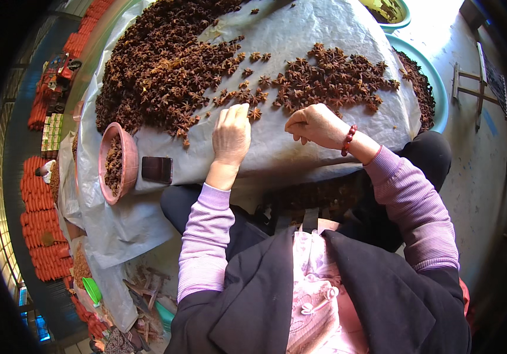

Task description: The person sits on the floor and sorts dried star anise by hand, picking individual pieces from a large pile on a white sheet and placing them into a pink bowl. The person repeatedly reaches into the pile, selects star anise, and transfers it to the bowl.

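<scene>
Dried star anise lies spread over a table covered with whitish plastic sheeting (271, 150). My left hand (232, 135) is over the sheet near its front edge, with its fingertips by a few loose star anise (254, 114) between two piles. The large pile (160, 75) is to its upper left. Just in front of the smaller pile (328, 79) is my right hand (320, 126), its fingers bent and a red bead bracelet on the wrist. The back of the left hand hides its palm, and whether either hand holds a piece is not visible.
A pink plastic basket (118, 163) of small brown pieces stands left, beside a dark smartphone (157, 170). At right is a light-blue basin (441, 97) of star anise, with another basin (401, 22) beyond. Stacked orange-red sacks (43, 225) and another person (49, 171) are farther left.
</scene>
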Tool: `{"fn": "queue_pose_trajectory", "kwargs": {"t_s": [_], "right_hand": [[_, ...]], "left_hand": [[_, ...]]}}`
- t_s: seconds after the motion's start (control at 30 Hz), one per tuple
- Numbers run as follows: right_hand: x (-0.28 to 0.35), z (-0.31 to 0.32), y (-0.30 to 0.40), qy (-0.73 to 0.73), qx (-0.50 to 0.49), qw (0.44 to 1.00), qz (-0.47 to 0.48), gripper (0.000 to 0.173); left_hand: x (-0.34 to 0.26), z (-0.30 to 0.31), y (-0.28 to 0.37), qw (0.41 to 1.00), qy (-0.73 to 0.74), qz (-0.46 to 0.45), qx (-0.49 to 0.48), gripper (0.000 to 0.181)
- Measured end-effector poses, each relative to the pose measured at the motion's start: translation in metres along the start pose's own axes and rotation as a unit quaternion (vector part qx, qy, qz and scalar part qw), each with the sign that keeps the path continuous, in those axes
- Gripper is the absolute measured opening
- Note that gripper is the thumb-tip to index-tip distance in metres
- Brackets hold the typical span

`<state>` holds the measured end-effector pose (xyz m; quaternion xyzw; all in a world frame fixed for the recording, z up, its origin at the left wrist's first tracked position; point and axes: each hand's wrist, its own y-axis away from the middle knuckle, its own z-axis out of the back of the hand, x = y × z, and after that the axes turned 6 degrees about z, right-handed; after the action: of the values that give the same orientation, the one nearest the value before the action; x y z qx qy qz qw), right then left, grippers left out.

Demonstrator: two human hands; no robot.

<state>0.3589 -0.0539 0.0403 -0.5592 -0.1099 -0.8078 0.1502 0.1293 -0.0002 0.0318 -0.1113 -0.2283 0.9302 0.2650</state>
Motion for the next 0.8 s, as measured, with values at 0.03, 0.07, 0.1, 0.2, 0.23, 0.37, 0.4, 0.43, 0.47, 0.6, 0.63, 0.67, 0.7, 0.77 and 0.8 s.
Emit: {"fn": "queue_pose_trajectory", "kwargs": {"t_s": [0.03, 0.07, 0.1, 0.2, 0.23, 0.37, 0.4, 0.43, 0.47, 0.6, 0.63, 0.67, 0.7, 0.77, 0.8], "right_hand": [[0.001, -0.002, -0.001, 0.001, -0.007, 1.0, 0.005, 0.021], [0.002, -0.005, -0.002, 0.003, -0.015, 1.0, 0.01, 0.019], [0.003, -0.004, -0.002, 0.006, -0.025, 1.0, 0.014, 0.018], [-0.011, -0.015, -0.01, 0.158, -0.138, 0.957, 0.202, 0.016], [-0.012, -0.02, -0.007, 0.204, -0.127, 0.954, 0.18, 0.027], [-0.018, -0.043, -0.018, 0.313, -0.104, 0.903, 0.274, 0.041], [-0.02, -0.045, -0.019, 0.25, -0.104, 0.933, 0.238, 0.036], [-0.021, -0.046, -0.02, 0.185, -0.103, 0.957, 0.2, 0.031], [-0.029, -0.051, -0.023, 0.16, -0.16, 0.953, 0.2, 0.023], [-0.011, -0.055, -0.025, -0.217, -0.144, 0.965, -0.036, 0.025], [-0.016, -0.059, -0.023, -0.157, -0.177, 0.972, -0.006, 0.026], [-0.021, -0.064, -0.019, -0.148, -0.18, 0.972, -0.018, 0.026], [-0.021, -0.066, -0.015, -0.138, -0.184, 0.973, -0.031, 0.026], [-0.026, -0.07, -0.015, -0.161, -0.184, 0.969, -0.038, 0.024], [-0.018, -0.066, -0.017, -0.183, -0.188, 0.964, -0.039, 0.024]], "left_hand": [[0.005, -0.002, 0.002, 0.999, -0.019, 0.0, 0.029, 0.013], [0.013, -0.008, 0.006, 0.998, -0.038, 0.001, 0.058, 0.012], [0.014, -0.01, 0.005, 0.995, -0.054, -0.001, 0.086, 0.011], [0.01, -0.009, 0.008, 0.999, 0.005, 0.006, 0.045, 0.005], [0.005, -0.005, 0.009, 0.999, 0.034, 0.013, 0.037, 0.004], [-0.035, 0.016, 0.009, 0.987, 0.157, 0.02, 0.034, 0.007], [-0.039, 0.021, 0.01, 0.987, 0.152, 0.031, 0.038, 0.006], [-0.042, 0.023, 0.011, 0.987, 0.146, 0.043, 0.042, 0.006], [-0.047, 0.021, 0.013, 0.986, 0.149, 0.056, 0.047, 0.007], [-0.059, 0.019, 0.027, 0.983, 0.156, 0.071, 0.073, 0.009], [-0.064, 0.016, 0.03, 0.983, 0.156, 0.055, 0.077, 0.01], [-0.069, 0.016, 0.035, 0.984, 0.152, 0.051, 0.077, 0.011], [-0.071, 0.017, 0.037, 0.98, 0.164, 0.054, 0.097, 0.011], [-0.074, 0.023, 0.042, 0.978, 0.171, 0.062, 0.097, 0.012], [-0.074, 0.023, 0.053, 0.97, 0.175, 0.021, 0.167, 0.012]]}}
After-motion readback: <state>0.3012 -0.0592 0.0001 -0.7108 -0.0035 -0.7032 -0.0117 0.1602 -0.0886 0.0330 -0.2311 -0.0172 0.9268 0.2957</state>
